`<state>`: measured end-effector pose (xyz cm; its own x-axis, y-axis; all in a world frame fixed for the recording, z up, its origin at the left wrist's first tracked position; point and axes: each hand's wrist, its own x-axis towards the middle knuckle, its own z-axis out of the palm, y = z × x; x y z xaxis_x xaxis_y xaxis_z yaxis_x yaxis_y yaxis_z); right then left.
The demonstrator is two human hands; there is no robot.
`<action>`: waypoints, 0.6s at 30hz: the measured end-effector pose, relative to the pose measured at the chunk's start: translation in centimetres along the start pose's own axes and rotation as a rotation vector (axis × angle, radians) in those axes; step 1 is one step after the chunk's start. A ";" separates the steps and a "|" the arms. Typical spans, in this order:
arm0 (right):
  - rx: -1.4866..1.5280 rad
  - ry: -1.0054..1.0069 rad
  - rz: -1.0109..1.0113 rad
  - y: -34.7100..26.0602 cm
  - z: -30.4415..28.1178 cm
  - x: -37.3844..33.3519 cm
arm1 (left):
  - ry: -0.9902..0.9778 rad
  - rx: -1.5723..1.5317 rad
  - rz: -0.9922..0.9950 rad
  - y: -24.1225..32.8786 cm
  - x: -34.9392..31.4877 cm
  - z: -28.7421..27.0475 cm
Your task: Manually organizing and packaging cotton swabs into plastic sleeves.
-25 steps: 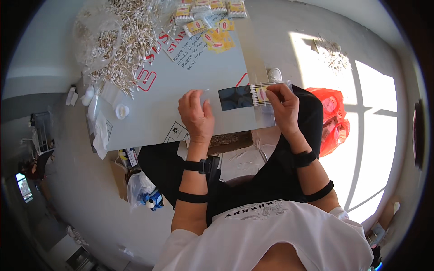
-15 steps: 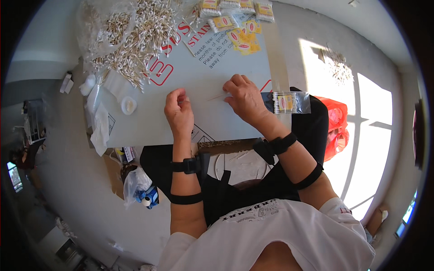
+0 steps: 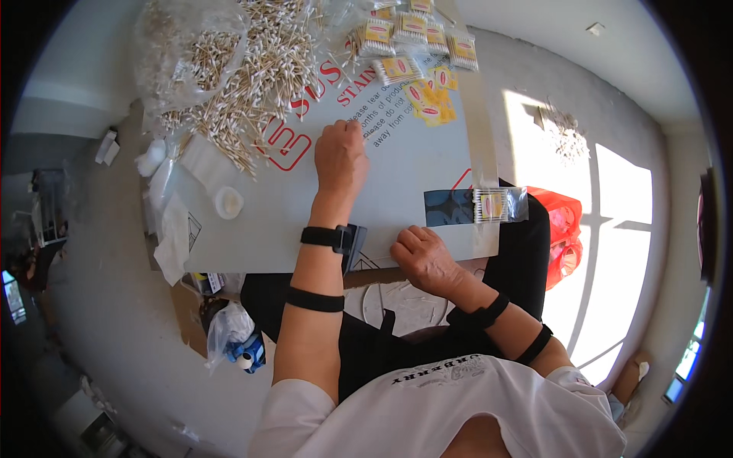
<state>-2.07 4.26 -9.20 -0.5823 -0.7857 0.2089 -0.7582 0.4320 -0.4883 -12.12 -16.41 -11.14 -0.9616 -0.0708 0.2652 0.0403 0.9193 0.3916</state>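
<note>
My left hand (image 3: 341,159) is closed, reaching forward over the grey printed sheet (image 3: 298,221) on the table. Its fingertips point away from me and are hidden, so what they hold, if anything, does not show. Just beyond lies a large loose heap of cotton swabs (image 3: 263,69). My right hand (image 3: 424,261) rests at the near edge of the table with its fingers curled and pressed together; nothing can be made out in them. To its right, a row of cotton swabs with a yellow label (image 3: 490,205) lies on a dark strip (image 3: 449,208) at the table's right edge.
Several packed bundles of cotton swabs (image 3: 412,29) stand at the far right of the table, with yellow labels (image 3: 431,105) in front. A clear bag (image 3: 172,57) holds swabs at far left. A small white round container (image 3: 228,202) sits at left. Red bags (image 3: 563,221) are on the floor.
My left hand has moved forward, toward the far side. My right hand has drawn back to the near table edge. The thin stick between the hands is no longer seen. The view has shifted slightly.
</note>
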 end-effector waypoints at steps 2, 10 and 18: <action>0.028 -0.082 -0.045 -0.3 -0.8 -1.0 | -0.044 -0.066 0.083 1.9 -4.4 -1.3; 0.111 -0.139 -0.129 -0.7 -1.2 -1.7 | -0.210 -0.286 0.070 4.1 -12.0 -5.1; 0.176 -0.124 0.007 -1.0 -0.4 -0.3 | 0.376 0.178 -0.193 -8.8 4.6 -4.1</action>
<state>-1.24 4.18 -8.41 -0.5384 -0.8362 0.1043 -0.6850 0.3622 -0.6322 -15.76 -26.42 -9.78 -0.7804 -0.3522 0.5166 -0.2086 0.9255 0.3160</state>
